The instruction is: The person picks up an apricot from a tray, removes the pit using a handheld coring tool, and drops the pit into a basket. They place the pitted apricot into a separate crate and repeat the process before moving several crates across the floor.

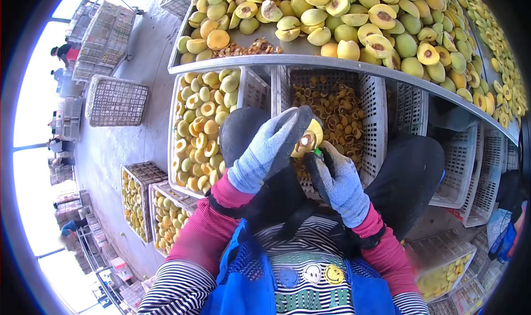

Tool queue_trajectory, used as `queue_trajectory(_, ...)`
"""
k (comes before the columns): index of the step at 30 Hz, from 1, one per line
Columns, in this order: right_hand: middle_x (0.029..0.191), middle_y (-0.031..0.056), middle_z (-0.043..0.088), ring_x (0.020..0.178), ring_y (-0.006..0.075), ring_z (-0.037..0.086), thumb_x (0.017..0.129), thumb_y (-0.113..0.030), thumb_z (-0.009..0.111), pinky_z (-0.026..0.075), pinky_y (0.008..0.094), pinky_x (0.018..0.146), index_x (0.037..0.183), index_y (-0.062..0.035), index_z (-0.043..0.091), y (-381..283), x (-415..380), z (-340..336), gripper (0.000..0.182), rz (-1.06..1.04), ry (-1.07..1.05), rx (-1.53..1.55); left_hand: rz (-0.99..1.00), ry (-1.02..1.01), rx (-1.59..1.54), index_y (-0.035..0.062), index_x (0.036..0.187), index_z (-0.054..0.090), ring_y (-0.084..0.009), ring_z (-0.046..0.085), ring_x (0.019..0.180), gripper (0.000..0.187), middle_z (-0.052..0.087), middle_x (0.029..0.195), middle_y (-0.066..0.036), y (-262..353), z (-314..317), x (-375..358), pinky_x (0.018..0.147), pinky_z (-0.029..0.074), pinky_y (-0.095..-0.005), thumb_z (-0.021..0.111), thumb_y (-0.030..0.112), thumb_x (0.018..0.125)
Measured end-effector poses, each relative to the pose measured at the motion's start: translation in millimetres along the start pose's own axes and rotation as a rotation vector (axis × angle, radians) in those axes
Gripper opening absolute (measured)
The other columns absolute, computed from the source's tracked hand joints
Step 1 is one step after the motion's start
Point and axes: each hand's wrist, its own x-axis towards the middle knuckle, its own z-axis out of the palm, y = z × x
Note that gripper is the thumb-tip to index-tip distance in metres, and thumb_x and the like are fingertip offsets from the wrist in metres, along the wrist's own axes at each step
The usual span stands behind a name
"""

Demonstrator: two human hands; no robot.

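My left hand [275, 142], in a grey-blue glove with a dark palm, is closed around a halved yellow peach [313, 131], its cut face showing a pale centre. My right hand [337, 178], gloved the same way, grips a small tool with a green part [317, 151] at the peach; its working end is hidden. Both hands are above a crate [375, 132] between my knees, which holds many brown-orange peach pits and scraps [332, 107].
A metal-edged table [310, 61] piled with halved peaches [381, 16] lies ahead. A white crate of peach halves [202, 129] stands left of my knees. More filled crates [166, 221] sit on the floor, and stacked crates [470, 171] are at right. Other people work far left.
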Motion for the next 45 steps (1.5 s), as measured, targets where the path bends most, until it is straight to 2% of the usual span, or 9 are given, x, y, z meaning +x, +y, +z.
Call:
queue_trajectory(8,0.077,0.0038,0.059,0.067,0.0095,0.057,0.097,-0.023,0.05,0.044,0.0238,0.058,0.112,0.0009,0.055,-17,-8,27,0.029,0.33,0.153,0.963,-0.312,0.596,-0.465,-0.003,0.121,0.048,-0.0184,0.058,0.091,0.033,0.059,0.105,-0.014,34,51,15,0.08,0.046,-0.03,0.045,0.02,0.098)
queue_trajectory(12,0.068,-0.0046,0.051,0.053,0.0012,0.043,0.097,-0.029,0.05,0.033,0.0176,0.044,0.102,-0.0032,0.057,-17,-2,-3,0.027,0.465,-0.059,0.782,-0.271,0.285,-0.476,-0.0007,0.126,0.046,-0.0196,0.057,0.097,0.046,0.058,0.106,-0.012,21,34,14,0.085,0.046,-0.0315,0.04,0.036,0.1)
queue_trajectory(15,0.064,-0.0036,0.051,0.048,0.0023,0.043,0.096,-0.032,0.05,0.033,0.0186,0.041,0.097,-0.0047,0.057,-6,-1,5,0.029,0.424,-0.058,0.612,-1.017,-0.022,-0.72,-0.0032,0.127,0.049,-0.0128,0.055,0.106,0.053,0.057,0.117,-0.012,30,-9,26,0.092,0.044,-0.0276,0.042,0.041,0.098)
queue_trajectory(16,0.059,-0.0031,0.051,0.041,0.0037,0.043,0.096,-0.036,0.05,0.032,0.0194,0.037,0.093,-0.006,0.056,2,0,13,0.031,0.351,-0.051,0.591,-0.203,0.124,-0.219,-0.0054,0.126,0.049,-0.0144,0.056,0.106,0.042,0.059,0.115,-0.012,6,11,18,0.093,0.044,-0.0261,0.048,0.026,0.097)
queue_trajectory(19,0.058,0.0011,0.05,0.038,0.0073,0.041,0.097,-0.041,0.045,0.029,0.021,0.033,0.091,-0.0056,0.055,2,-5,12,0.038,0.425,-0.135,0.782,-0.027,0.316,0.173,-0.003,0.115,0.054,-0.0303,0.063,0.088,0.029,0.058,0.107,-0.02,1,32,9,0.078,0.051,-0.0329,0.056,0.003,0.086)
queue_trajectory(34,0.052,0.0016,0.043,0.034,0.0088,0.035,0.096,-0.054,0.032,0.031,0.0219,0.032,0.089,-0.0049,0.053,-19,-15,12,0.054,0.677,-0.667,2.089,-0.598,0.259,-1.133,0.0023,0.116,0.056,-0.006,0.056,0.083,0.029,0.061,0.101,-0.002,14,43,7,0.078,0.048,-0.0223,0.048,0.024,0.098)
queue_trajectory(38,0.058,0.0038,0.046,0.038,0.0113,0.04,0.095,-0.058,0.031,0.034,0.0232,0.033,0.1,-0.0054,0.049,-35,-4,-1,0.056,0.41,-0.552,1.969,-0.83,0.557,-0.953,-0.0029,0.119,0.054,-0.0184,0.057,0.095,0.039,0.06,0.105,-0.012,-6,77,-18,0.085,0.046,-0.0297,0.051,0.029,0.096)
queue_trajectory(43,0.058,0.0018,0.041,0.041,0.01,0.04,0.099,-0.051,0.025,0.033,0.0231,0.035,0.104,-0.0026,0.052,8,-5,-4,0.056,0.65,-0.362,1.982,-0.09,0.574,0.263,-0.0016,0.114,0.054,-0.009,0.054,0.091,0.022,0.058,0.1,-0.002,-2,-16,-46,0.08,0.046,-0.0218,0.053,0.009,0.094)
queue_trajectory(45,0.058,0.0021,0.042,0.043,0.0107,0.043,0.099,-0.05,0.026,0.036,0.0262,0.038,0.101,-0.0018,0.053,19,-6,-5,0.055,0.655,-0.441,1.938,-0.247,0.808,-0.128,-0.0029,0.109,0.056,-0.0086,0.056,0.088,0.019,0.059,0.1,-0.002,-24,-42,-66,0.078,0.047,-0.0223,0.051,0.008,0.095)
